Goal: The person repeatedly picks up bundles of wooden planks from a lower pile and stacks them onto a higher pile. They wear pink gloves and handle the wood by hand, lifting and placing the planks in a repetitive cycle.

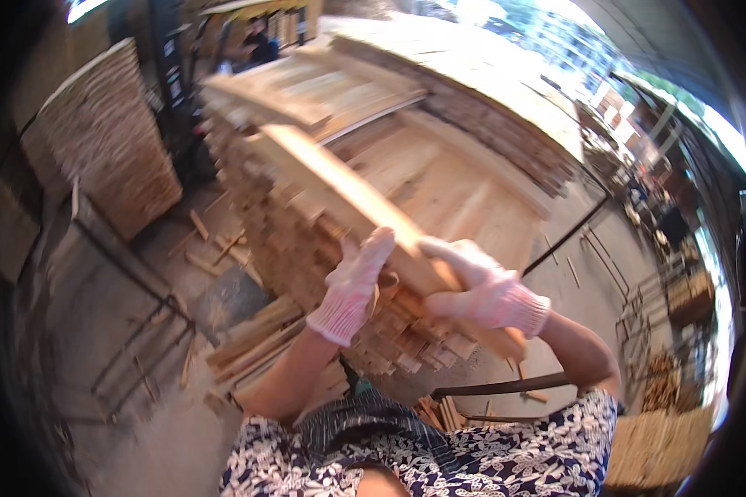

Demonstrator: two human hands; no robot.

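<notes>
Standing at far left is 1 stack of boards (112,137); next comes a lumber pile (265,207), then the gloved left hand (356,286), fingers straight against 1 long beam (348,186) slanting over the pile, grip unclear; the gloved right hand (487,288) clasps that beam.

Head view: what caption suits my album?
Gloved left hand and right hand on a long wooden board above stacked lumber.

two gloved hands (355,286), one held beam (340,180), stacked boards (267,222) beyond counting
</notes>
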